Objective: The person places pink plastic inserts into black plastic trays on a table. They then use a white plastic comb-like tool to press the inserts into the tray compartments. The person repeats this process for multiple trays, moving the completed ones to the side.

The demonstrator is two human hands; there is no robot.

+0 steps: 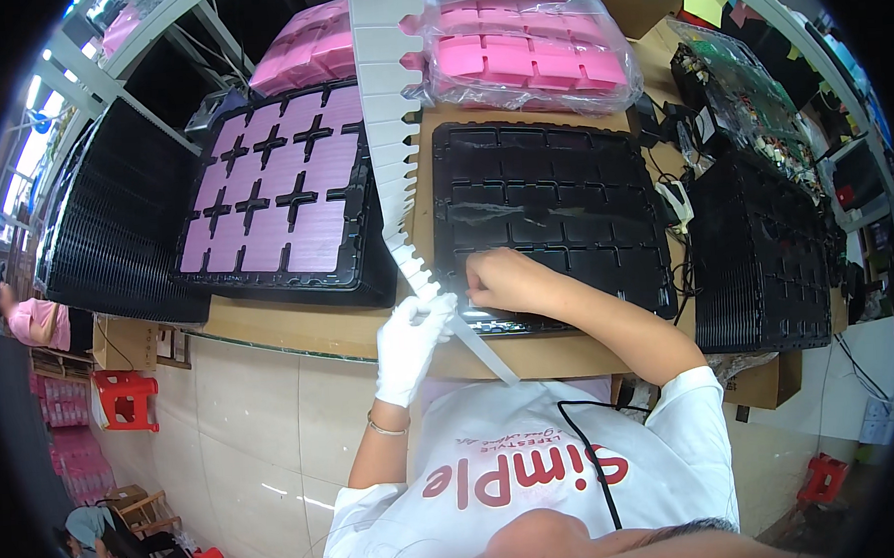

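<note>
A long white strip with a notched edge (385, 112) runs from the far edge toward me, bending near its lower end. My left hand (410, 345), in a white glove, is closed around its near end. A narrow pale tail (485, 351) slants down to the right from that hand. My bare right hand (507, 279) is curled over the near left part of a black compartment tray (552, 165). Its fingertips are turned away, so anything between them is hidden. To the left lies another black tray (361, 258) with flat pinkish-purple pieces in its compartments.
Stacked black trays stand at far left (115, 214) and right (755, 256). Bagged pink foam parts (527, 51) lie behind the middle tray. Circuit boards (747, 76) and black cables sit at the back right. Red stools (126, 400) and two people appear on the left.
</note>
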